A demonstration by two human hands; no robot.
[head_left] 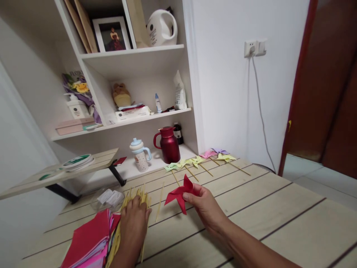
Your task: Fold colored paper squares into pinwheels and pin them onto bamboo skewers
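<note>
My right hand (203,204) pinches a red paper pinwheel (178,195) between thumb and fingers, above the table. No stick shows on this pinwheel. My left hand (135,219) is down on a bundle of thin wooden sticks (143,197), its fingers bent over them and the fingertips partly hidden. One loose stick (160,203) lies between the two hands. Left of the bundle is a stack of coloured paper sheets (89,234), red on top. Behind it sits a clear plastic container (107,197) with small white pieces inside.
Several pastel pinwheels on sticks, including a yellow pinwheel (226,158), lie along the table's (279,216) far edge. Behind stand a red thermos jug (169,145) and a pale cup (141,156). A raised wooden stand (106,160) with plates is at left.
</note>
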